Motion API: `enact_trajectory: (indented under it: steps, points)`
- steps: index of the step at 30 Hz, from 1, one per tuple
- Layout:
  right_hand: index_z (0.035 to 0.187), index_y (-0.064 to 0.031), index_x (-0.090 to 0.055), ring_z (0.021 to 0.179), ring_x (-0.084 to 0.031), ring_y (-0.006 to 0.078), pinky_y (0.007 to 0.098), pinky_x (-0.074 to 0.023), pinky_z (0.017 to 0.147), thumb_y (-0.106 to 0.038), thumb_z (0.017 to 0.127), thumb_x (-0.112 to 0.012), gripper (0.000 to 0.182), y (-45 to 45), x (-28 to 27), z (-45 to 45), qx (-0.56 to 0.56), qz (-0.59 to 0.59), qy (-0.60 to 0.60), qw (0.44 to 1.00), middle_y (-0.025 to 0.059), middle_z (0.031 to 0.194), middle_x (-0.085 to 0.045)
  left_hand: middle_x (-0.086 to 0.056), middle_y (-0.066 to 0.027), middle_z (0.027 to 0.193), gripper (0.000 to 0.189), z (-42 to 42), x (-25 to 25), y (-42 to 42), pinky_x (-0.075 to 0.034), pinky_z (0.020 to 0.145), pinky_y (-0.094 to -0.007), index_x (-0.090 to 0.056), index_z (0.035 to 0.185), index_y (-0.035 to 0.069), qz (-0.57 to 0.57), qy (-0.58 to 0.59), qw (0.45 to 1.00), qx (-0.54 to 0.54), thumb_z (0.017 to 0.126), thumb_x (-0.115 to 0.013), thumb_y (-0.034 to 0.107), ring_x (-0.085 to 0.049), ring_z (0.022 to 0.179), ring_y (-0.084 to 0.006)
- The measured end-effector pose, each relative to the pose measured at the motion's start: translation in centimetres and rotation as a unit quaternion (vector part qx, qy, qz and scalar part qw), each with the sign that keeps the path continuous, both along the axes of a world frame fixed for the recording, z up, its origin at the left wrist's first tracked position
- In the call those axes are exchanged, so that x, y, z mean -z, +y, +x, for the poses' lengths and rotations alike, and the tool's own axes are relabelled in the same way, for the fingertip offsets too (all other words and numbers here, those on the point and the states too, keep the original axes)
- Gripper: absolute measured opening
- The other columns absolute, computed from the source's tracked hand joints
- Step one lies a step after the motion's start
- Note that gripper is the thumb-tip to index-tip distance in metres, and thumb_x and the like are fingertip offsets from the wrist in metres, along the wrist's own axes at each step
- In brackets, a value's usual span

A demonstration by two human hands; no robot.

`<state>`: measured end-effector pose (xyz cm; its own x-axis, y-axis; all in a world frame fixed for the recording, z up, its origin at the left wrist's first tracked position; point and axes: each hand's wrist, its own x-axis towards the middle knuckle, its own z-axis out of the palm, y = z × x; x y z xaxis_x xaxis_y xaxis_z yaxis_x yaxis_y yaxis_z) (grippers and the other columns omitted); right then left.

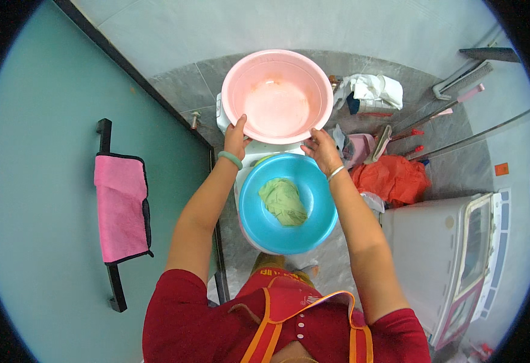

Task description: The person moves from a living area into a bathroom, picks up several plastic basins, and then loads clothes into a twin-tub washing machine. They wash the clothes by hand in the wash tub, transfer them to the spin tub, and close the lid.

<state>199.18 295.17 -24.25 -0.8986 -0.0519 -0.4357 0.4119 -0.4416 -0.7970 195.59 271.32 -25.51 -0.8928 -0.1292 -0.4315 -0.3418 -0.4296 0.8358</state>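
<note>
Both my hands are at the near rim of a pink plastic basin (pixel 277 97), which sits over a white toilet against the wall. My left hand (pixel 237 136) grips the rim at its near left, thumb on top; a green bangle is on that wrist. My right hand (pixel 321 147) has its fingers at the near right rim, and that wrist wears a silver-coloured bangle. The pink basin holds no visible objects. Nearer to me, a blue basin (pixel 256 218) holds a crumpled light green cloth (pixel 284 202). Part of another pink rim shows beneath the blue basin.
A pink cloth (pixel 122 208) hangs on the black handle of a green door (pixel 47 181) at left. At right are a white washing machine (pixel 421 254), a red plastic bag (pixel 392 179), a pink dustpan (pixel 361 147) and several long handles. White paper (pixel 377 90) lies by the back wall.
</note>
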Motion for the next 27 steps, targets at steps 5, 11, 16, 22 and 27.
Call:
enact_trajectory:
  steps: [5, 11, 16, 22, 27]
  points:
    - [0.123, -0.0033, -0.039, 0.107, -0.05, 0.0251, 0.0372, -0.0456, 0.083, -0.037, 0.089, -0.049, 0.05, 1.1, 1.1, 3.1, 0.046, -0.041, 0.003, 0.998, 0.0122, 0.124, -0.044, -0.049, -0.0082, 0.119, 0.055, 2.5, -0.2, 0.0, -0.038, 0.089, -0.038, -0.041, 0.126, 0.007, 0.014, 0.074, 0.997, 0.021, 0.089, -0.042, 0.048, -0.047, 0.11, -0.0208]
    - [0.12, 0.0034, -0.042, 0.105, -0.05, 0.034, 0.0389, -0.0408, 0.09, -0.014, 0.078, -0.057, 0.047, 7.1, 14.9, 15.6, 0.018, 0.634, 0.062, 0.771, 0.021, 0.116, -0.05, -0.041, -0.0213, 0.123, 0.063, 11.2, 13.4, -1.3, -0.035, 0.096, -0.0419, -0.03, 0.132, -0.004, -0.408, 0.044, 0.9, 0.145, 0.081, -0.059, 0.02, -0.04, 0.117, -0.0349]
    - [0.119, 0.0044, -0.044, 0.104, -0.05, 0.0365, 0.0408, -0.0398, 0.091, -0.012, 0.075, -0.058, 0.048, 7.6, 15.4, 22.3, -0.028, 0.607, -0.117, 0.786, 0.0235, 0.113, -0.049, -0.04, -0.0241, 0.124, 0.064, 17.5, 13.7, -1.5, -0.035, 0.097, -0.0435, -0.029, 0.132, -0.004, -0.552, -0.098, 0.79, 0.247, 0.076, -0.059, 0.01, -0.038, 0.117, -0.0398]
    - [0.105, 0.0069, -0.05, 0.088, -0.058, 0.0354, 0.0388, -0.0468, 0.077, -0.014, 0.071, -0.064, 0.043, 9.5, 19.0, 23.3, -0.028, 0.577, -0.158, 0.801, 0.0254, 0.097, -0.057, -0.044, -0.0245, 0.12, 0.053, 16.7, 15.3, -2.8, -0.04, 0.093, -0.0428, -0.041, 0.122, -0.003, -0.552, -0.127, 0.786, 0.249, 0.073, -0.058, 0.006, -0.046, 0.109, -0.0392]
    - [0.095, 0.0083, -0.053, 0.074, -0.061, 0.0309, 0.0362, -0.0489, 0.068, -0.017, 0.071, -0.065, 0.037, 9.0, 17.0, 21.7, -0.002, 0.554, -0.142, 0.82, 0.0209, 0.082, -0.061, -0.05, -0.025, 0.111, 0.048, 15.7, 16.5, -4.3, -0.044, 0.086, -0.0422, -0.045, 0.114, -0.006, -0.509, -0.165, 0.821, 0.2, 0.071, -0.062, 0.006, -0.052, 0.1, -0.0367]
